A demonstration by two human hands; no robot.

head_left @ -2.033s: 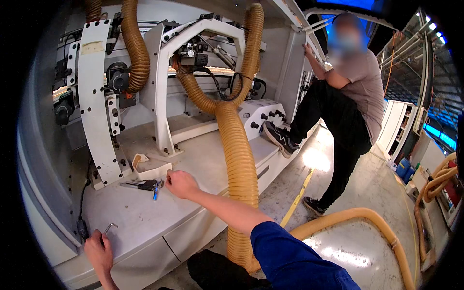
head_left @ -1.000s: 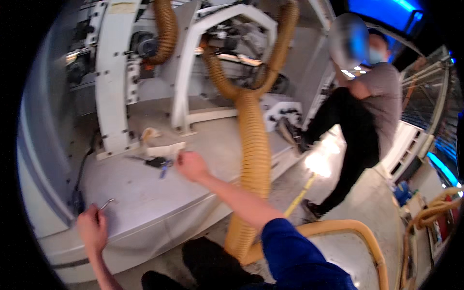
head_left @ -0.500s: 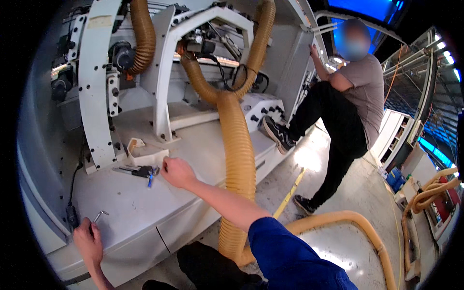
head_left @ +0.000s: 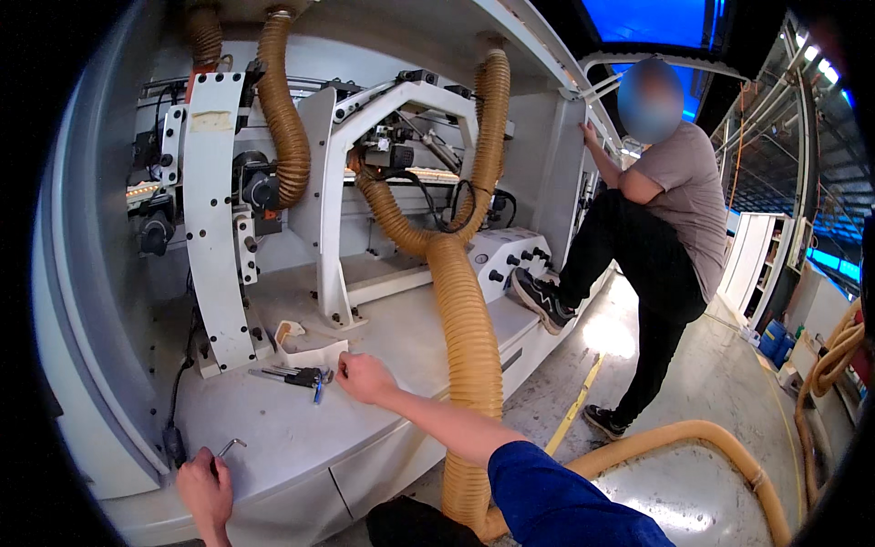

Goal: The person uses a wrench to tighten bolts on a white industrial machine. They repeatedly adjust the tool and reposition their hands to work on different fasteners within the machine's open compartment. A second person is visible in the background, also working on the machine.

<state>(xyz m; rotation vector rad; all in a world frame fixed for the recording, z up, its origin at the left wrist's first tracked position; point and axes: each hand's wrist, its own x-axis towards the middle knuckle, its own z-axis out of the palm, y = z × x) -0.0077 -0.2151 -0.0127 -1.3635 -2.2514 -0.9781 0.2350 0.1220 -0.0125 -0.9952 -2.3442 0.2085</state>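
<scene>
On the grey machine bed (head_left: pixel 273 438), left hand (head_left: pixel 205 492) seemingly grips a hex key (head_left: pixel 230 446); right hand (head_left: pixel 365 378) (curled, apparently empty) nears hex-key set (head_left: pixel 296 375).

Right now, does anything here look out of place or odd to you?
Yes: the other person stands with one shoe planted up on the machine's ledge, an awkward stance. Loose tools lie on the deck: a hex key set by the right hand and a single hex key at the left hand.

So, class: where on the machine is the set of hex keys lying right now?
In the head view, the set of hex keys lies left of centre on the machine's flat white deck, just left of the right hand and below the small white bracket.
</scene>
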